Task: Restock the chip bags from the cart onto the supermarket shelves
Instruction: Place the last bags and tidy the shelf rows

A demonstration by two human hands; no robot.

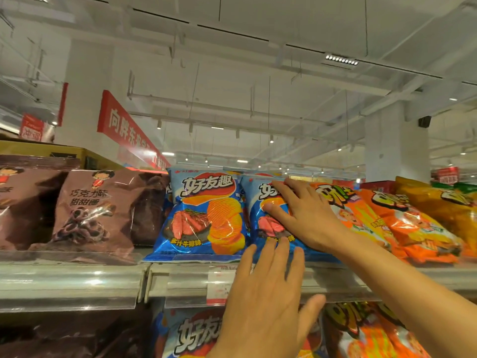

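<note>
Hands (304, 215) pressing 好友趣 chip bag (268, 202)

White ceiling (258, 27) with track lights, white pillar (396, 143), red banner (124, 127).

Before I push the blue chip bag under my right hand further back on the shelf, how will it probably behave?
The blue chip bag looks puffed with air, so it is probably light and may crumple under the right hand. Its glossy film suggests it could slide easily. It stands leaning on the top shelf, so it may tip rather than move straight.
</note>
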